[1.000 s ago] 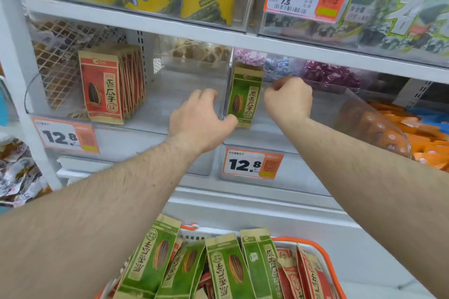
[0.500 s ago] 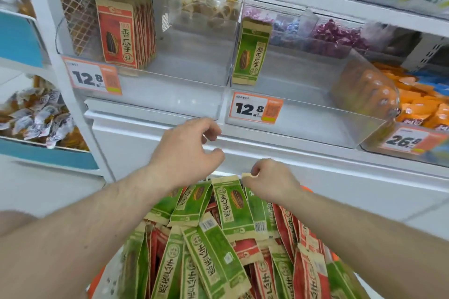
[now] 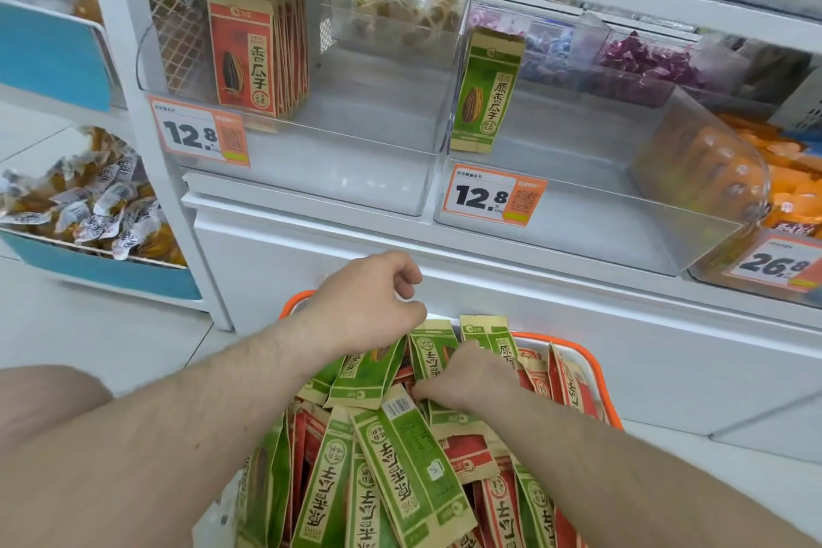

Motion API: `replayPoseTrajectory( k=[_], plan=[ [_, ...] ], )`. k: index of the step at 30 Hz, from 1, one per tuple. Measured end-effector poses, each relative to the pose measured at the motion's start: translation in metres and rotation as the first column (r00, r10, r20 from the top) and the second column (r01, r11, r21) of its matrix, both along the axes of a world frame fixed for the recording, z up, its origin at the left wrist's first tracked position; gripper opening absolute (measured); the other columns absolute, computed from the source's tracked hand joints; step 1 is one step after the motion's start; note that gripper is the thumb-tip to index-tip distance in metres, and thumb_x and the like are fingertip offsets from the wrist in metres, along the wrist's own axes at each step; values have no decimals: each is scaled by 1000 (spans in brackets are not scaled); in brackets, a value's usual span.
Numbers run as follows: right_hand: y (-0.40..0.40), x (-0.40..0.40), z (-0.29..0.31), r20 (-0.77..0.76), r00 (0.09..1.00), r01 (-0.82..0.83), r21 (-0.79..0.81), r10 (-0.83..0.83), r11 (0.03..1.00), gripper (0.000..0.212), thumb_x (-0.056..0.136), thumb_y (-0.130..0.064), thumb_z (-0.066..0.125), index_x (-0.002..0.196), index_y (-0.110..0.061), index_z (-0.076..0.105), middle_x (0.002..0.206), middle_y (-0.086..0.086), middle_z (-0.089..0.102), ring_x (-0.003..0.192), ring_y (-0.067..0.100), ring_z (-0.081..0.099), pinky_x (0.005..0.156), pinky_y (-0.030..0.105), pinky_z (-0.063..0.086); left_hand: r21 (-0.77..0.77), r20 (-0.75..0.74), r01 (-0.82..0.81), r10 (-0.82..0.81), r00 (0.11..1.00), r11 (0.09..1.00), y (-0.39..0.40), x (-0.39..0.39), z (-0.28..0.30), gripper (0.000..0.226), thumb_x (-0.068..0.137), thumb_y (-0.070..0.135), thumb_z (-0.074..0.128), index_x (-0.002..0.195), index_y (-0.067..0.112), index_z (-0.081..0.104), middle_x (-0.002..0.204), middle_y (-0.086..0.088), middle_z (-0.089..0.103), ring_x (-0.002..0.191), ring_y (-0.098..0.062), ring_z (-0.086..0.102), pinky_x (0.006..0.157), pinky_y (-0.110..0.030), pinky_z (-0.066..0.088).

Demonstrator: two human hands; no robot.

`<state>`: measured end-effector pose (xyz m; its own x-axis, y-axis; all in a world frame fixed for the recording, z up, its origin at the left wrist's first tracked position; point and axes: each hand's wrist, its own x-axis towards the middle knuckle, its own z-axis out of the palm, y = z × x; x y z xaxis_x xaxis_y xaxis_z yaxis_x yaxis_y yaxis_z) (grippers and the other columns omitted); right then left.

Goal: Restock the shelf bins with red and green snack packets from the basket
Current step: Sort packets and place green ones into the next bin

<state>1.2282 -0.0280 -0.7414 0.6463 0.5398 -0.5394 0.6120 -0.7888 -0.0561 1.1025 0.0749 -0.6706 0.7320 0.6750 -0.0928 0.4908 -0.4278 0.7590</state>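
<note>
Orange-rimmed basket (image 3: 598, 374) sat below shelf, heaped with green packets (image 3: 402, 465) and red packets (image 3: 471, 449). Right hand (image 3: 465, 376) was down in pile near basket's far edge, fingers curled onto green packet; whether grip was closed could not be told. Left hand (image 3: 367, 311) hovered over basket's far-left corner, fingers loosely curled, holding nothing. Hands apart. Left clear bin (image 3: 311, 174) held upright row of red packets (image 3: 258, 53) at its left side. Right clear bin (image 3: 578, 227) held single green packet (image 3: 487, 91) standing at its left wall.
</note>
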Motion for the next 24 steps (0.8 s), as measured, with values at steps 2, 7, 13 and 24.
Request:
replayPoseTrajectory(
  k=[2, 7, 13, 24],
  plan=[
    [1, 7, 11, -98, 995, 17, 56, -12, 998, 52, 73, -65, 68, 87, -16, 59, 77, -6, 63, 66, 10, 61, 51, 22, 40, -5, -22, 3, -3, 1000, 1000, 2, 1, -2, 25, 80, 27, 67, 103, 33, 58, 96, 17, 60, 89, -10, 61, 57, -26, 43],
    [-6, 21, 56, -57, 975, -212, 45, 215, 976, 59, 59, -58, 75, 97, -17, 55, 90, -1, 64, 78, 17, 66, 70, 32, 58, -38, -150, 126, -130, 980, 991, 13, 0, -10, 48, 84, 39, 69, 128, 29, 53, 125, 10, 55, 116, -11, 52, 87, -29, 49],
    [-26, 29, 77, 283, 645, -758, 117, 710, 642, 72, 67, -39, 76, 130, -22, 46, 120, -2, 40, 111, 20, 47, 94, 33, 45, -269, -207, 206, -266, 941, 941, 11, 6, -14, 66, 84, 47, 70, 141, 27, 45, 136, 8, 54, 121, -11, 54, 100, -28, 45],
    [-32, 28, 86, 606, 493, -869, 304, 624, 391, 96, 67, -30, 79, 148, -24, 30, 147, 6, 34, 124, 28, 42, 101, 46, 38, -731, 189, 173, -47, 981, 661, 0, 7, -15, 16, 87, -2, 64, 98, 9, 68, 84, -13, 74, 74, -27, 70, 71, -39, 59]
  ],
)
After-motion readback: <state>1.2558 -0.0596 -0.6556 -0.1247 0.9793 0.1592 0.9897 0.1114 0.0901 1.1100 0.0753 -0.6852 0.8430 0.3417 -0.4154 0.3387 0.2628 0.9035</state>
